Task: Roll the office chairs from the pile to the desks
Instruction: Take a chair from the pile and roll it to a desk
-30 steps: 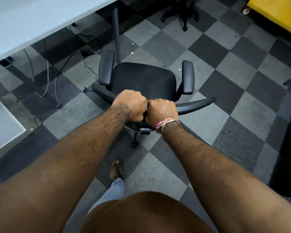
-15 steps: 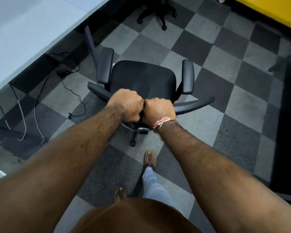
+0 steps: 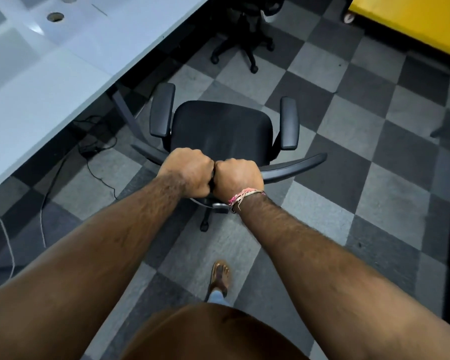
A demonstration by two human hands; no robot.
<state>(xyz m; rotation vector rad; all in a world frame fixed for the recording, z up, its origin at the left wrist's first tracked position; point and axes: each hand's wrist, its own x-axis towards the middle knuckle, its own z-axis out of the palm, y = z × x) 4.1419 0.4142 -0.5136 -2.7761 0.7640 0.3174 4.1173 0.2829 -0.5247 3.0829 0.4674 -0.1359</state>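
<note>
While both fists are clamped side by side on the top edge of the chair (image 3: pixel 221 131) backrest, left hand (image 3: pixel 186 175) touching right hand (image 3: pixel 237 176), steer by pushing evenly and keep the left armrest (image 3: pixel 162 110) off the desk (image 3: pixel 50 81) leg. The chair stands on the floor just beside the desk. Compared with a second ago, the desk edge lies nearer and a second chair (image 3: pixel 242 45) ahead shows closer.

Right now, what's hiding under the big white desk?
Under the white desk you can see a grey desk leg and black cables lying on the checkered carpet. The desktop covers whatever lies further back.
</note>
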